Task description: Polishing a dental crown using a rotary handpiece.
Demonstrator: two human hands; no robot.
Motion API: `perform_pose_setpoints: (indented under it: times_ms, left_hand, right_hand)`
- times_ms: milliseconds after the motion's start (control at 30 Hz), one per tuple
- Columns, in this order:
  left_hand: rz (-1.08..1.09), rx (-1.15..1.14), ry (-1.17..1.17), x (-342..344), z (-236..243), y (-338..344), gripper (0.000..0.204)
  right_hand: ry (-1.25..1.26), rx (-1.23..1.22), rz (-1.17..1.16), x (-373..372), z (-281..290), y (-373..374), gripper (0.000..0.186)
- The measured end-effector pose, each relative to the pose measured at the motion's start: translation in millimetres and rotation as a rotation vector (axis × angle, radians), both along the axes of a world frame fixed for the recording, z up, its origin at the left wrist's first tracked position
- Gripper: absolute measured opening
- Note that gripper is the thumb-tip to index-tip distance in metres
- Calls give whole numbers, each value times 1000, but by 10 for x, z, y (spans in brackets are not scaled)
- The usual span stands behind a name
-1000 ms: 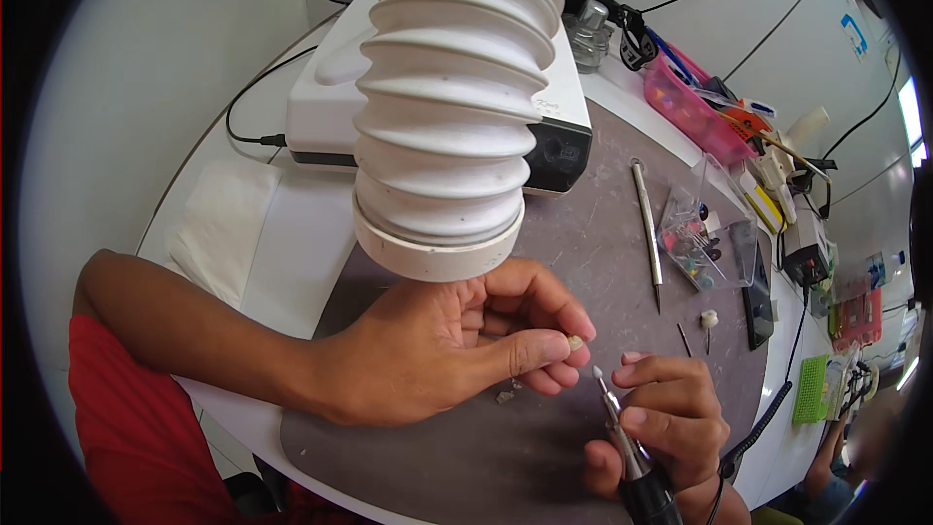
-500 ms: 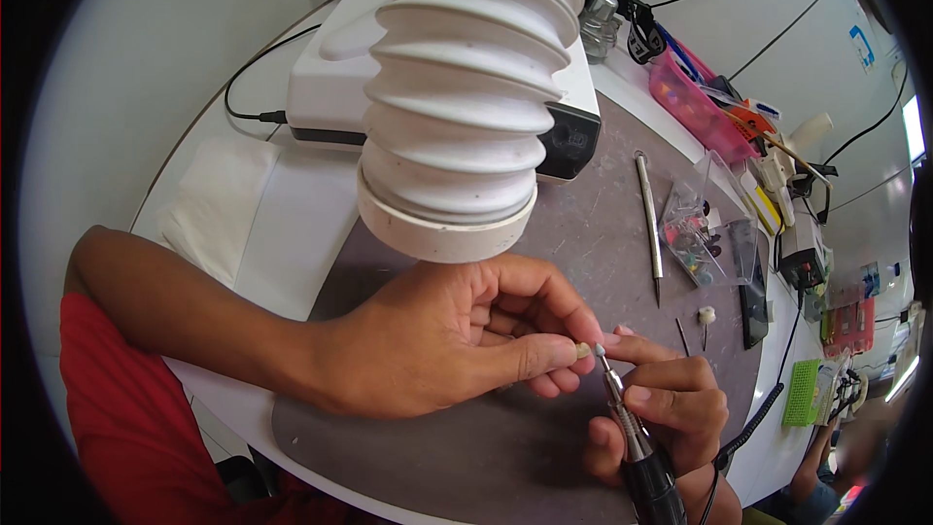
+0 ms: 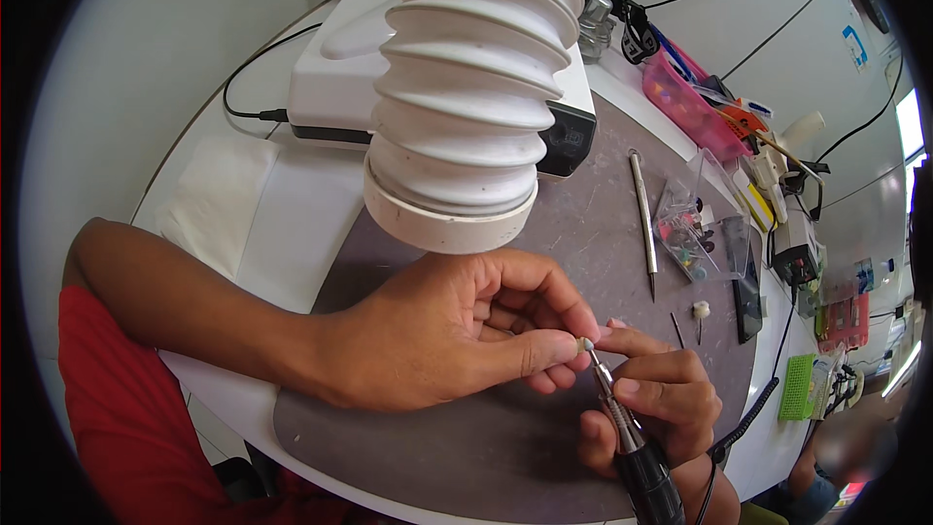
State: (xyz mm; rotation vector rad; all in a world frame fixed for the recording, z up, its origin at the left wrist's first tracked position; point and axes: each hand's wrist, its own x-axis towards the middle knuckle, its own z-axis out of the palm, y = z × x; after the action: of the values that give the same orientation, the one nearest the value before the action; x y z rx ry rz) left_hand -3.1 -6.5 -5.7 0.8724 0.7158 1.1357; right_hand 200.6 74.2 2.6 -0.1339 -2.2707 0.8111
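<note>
Head view: the left hand [image 3: 442, 350] pinches a small pale piece [image 3: 581, 343] above the grey mat [image 3: 428, 457], its grip closed. At the piece's 4 o'clock, the right hand [image 3: 671, 394] has its grip wrapped round a black-and-silver handpiece [image 3: 627, 428], bit right at the piece. A silver pen-like tool [image 3: 642, 219] lies at 1 o'clock.

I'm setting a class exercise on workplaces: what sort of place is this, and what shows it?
Probably a workshop or lab for fine handwork: a rotary handpiece in the right hand, a ribbed white hose over the mat, and a clear box of small pieces.
</note>
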Motion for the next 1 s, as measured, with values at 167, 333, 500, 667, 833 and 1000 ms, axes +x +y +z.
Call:
perform_pose_setpoints:
  times_ms: [167,333,500,667,833,1000]
  left_hand:
    - [6,-21,-4,-19,20,-20,17]
    - [13,5,12,-16,10,-5,17]
    - [12,-18,-8,-15,16,-13,17]
    - [18,0,14,-14,14,-15,17]
    - [19,6,16,-14,6,-5,17]
    - [9,-19,12,-18,21,-16,17]
  right_hand:
    - [-8,-18,-12,-14,12,7,34]
    - [12,9,-7,-25,0,-3,34]
    - [20,15,-39,-23,4,0,35]
    - [-3,54,-11,-25,30,4,33]
    - [-1,51,0,-28,26,-7,33]
    - [14,51,-46,-22,8,-11,33]
